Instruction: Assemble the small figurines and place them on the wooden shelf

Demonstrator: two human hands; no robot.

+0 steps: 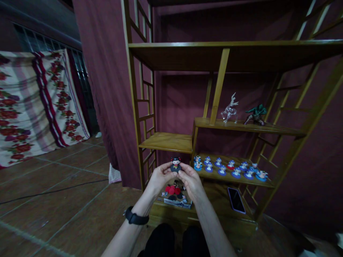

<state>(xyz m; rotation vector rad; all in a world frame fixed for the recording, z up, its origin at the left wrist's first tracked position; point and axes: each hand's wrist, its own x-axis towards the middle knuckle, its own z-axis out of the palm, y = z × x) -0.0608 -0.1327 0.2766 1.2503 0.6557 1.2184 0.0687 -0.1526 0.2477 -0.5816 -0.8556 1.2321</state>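
Between both hands, in front of the shelf unit, I hold a small figurine (175,163) upright; it has black hair with red at the sides and a round dark base. My left hand (161,175) grips the base from the left, and my right hand (189,177) from the right, thumbs close together at the front. Below them, partly covered by my right wrist, an open box (171,203) on the lowest shelf contains red and black discs (172,190) and several little figures. To the right, rows of small figurines (222,170), mostly purple and white, stand on a low shelf.
A phone (237,200) lies on the lowest board at the right. A clear figure (229,110) and a dark green figure (256,114) stand on a higher shelf. A shelf board (167,141) projects above my hands. A cable (59,192) crosses the tiled floor at the left.
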